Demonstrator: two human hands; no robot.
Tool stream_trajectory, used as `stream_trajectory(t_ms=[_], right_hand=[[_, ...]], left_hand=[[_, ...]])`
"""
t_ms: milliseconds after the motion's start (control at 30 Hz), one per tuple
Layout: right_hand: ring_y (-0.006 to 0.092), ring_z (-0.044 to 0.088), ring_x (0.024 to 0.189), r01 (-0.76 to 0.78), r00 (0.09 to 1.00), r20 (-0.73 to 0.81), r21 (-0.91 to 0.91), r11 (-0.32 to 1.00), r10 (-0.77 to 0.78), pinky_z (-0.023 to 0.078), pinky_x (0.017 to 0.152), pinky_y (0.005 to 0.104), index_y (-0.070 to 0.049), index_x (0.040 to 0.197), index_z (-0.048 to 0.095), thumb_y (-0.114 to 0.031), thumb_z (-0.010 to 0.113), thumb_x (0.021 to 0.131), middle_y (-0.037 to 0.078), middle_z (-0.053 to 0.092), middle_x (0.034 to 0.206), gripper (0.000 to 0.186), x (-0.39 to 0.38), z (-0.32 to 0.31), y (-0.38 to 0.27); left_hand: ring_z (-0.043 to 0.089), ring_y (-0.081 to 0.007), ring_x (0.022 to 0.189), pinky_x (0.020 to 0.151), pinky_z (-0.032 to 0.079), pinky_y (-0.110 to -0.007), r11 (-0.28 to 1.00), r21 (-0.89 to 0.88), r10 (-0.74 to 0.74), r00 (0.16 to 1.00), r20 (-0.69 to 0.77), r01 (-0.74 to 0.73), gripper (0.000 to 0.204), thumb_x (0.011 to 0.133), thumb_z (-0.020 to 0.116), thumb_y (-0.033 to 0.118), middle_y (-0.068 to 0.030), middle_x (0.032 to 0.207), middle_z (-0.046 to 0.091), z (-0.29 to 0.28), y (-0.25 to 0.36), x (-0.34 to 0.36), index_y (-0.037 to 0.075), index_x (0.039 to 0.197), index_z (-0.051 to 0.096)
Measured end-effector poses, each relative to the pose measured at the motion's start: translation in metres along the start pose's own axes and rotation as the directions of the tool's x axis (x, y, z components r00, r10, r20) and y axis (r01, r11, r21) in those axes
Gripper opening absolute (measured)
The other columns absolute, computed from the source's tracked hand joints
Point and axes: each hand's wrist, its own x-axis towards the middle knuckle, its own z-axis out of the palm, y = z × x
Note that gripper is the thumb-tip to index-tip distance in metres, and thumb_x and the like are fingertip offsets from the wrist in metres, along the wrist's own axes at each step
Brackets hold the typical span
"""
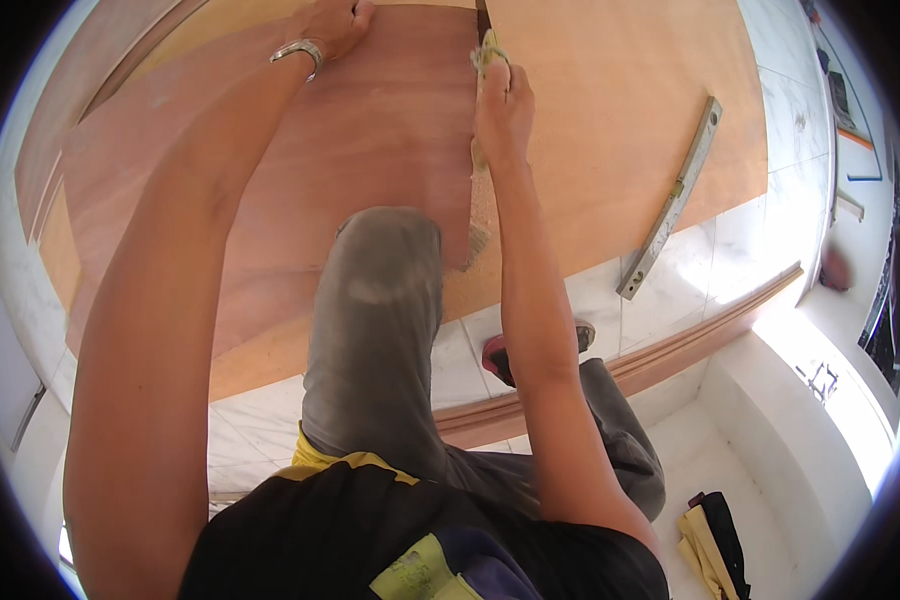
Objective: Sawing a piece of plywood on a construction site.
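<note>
In my right hand (505,110) is a saw with a straight, pale handle (489,48) wrapped in string near its front. A short dark strip of its blade shows at the picture's upper edge; the rest is hidden. The saw lies along the right edge of a reddish plywood sheet (370,120), and sawdust (482,195) is scattered along that edge. My left hand (332,28), with a metal watch (298,52) at the wrist, presses on the far part of the sheet. Its fingers are mostly cut off by the picture's upper edge. My knee (390,235) rests on the reddish sheet.
Paler plywood (610,130) extends beneath and to the right, with a grey spirit level (675,195) lying across it. White marbled tiles (670,290) surround the sheets. A brown wooden sill (700,325) runs behind me. Black and yellow cloth (712,545) lies at the lower right.
</note>
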Motion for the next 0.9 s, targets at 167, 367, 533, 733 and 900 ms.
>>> stream_trajectory(t_ms=[167, 367, 533, 733, 900], right_hand=[[0.0245, 0.055, 0.076, -0.058, 0.997, -0.036, 0.077, 0.995, 0.061, 0.046, 0.074, 0.0370, 0.004, 0.113, 0.063, -0.032, 0.043, 0.103, 0.015, 0.062, 0.087, 0.041, -0.082, -0.025, 0.007], [0.0226, 0.054, 0.075, -0.093, 0.996, -0.014, -0.004, 0.996, 0.092, 0.045, 0.072, 0.0360, 0.004, 0.103, 0.062, -0.031, 0.044, 0.103, 0.015, 0.058, 0.082, 0.039, -0.027, -0.012, 0.002], [0.0226, 0.053, 0.073, -0.023, 0.999, -0.049, 0.023, 0.999, 0.025, 0.046, 0.070, 0.0391, 0.004, 0.099, 0.059, -0.031, 0.045, 0.103, 0.015, 0.057, 0.079, 0.038, 0.003, 0.002, 0.004], [0.0241, 0.057, 0.075, -0.147, 0.989, 0.011, 0.069, 0.987, 0.147, 0.047, 0.069, 0.0394, 0.001, 0.105, 0.059, -0.031, 0.046, 0.104, 0.015, 0.058, 0.081, 0.034, -0.111, -0.029, 0.038], [0.0322, 0.063, 0.080, 0.006, 0.996, -0.091, 0.083, 0.996, 0.002, 0.049, 0.072, 0.0436, -0.001, 0.109, 0.060, -0.031, 0.048, 0.103, 0.023, 0.064, 0.087, 0.033, -0.078, -0.008, 0.047]], left_hand=[[0.067, -0.0355, 0.093, 0.089, 0.049, -0.052, 1.000, 0.012, -0.017, 1.000, 0.004, 0.017, 0.052, 0.101, 0.037, 0.047, -0.0135, 0.095, 0.073, 0.001, -0.008, 0.003, 0.009, 0.096, 0.073], [0.067, -0.0363, 0.083, 0.078, 0.051, -0.048, 1.000, -0.008, 0.009, 1.000, -0.012, -0.009, 0.053, 0.099, 0.038, 0.047, -0.0151, 0.091, 0.073, 0.005, -0.009, 0.004, 0.008, 0.089, 0.072], [0.067, -0.0358, 0.082, 0.079, 0.051, -0.048, 0.999, 0.041, 0.017, 0.998, -0.060, -0.014, 0.051, 0.100, 0.039, 0.046, -0.0139, 0.088, 0.073, 0.002, -0.007, 0.003, 0.008, 0.090, 0.072], [0.064, -0.0344, 0.099, 0.092, 0.048, -0.044, 0.997, 0.002, 0.081, 0.977, -0.198, -0.082, 0.040, 0.099, 0.044, 0.041, -0.0125, 0.105, 0.070, 0.009, -0.014, 0.002, 0.010, 0.100, 0.070], [0.061, -0.0332, 0.109, 0.097, 0.046, -0.046, 0.989, 0.085, 0.147, 0.906, -0.396, -0.124, 0.032, 0.096, 0.049, 0.036, -0.0124, 0.112, 0.066, 0.021, -0.021, 0.009, 0.010, 0.102, 0.067]])
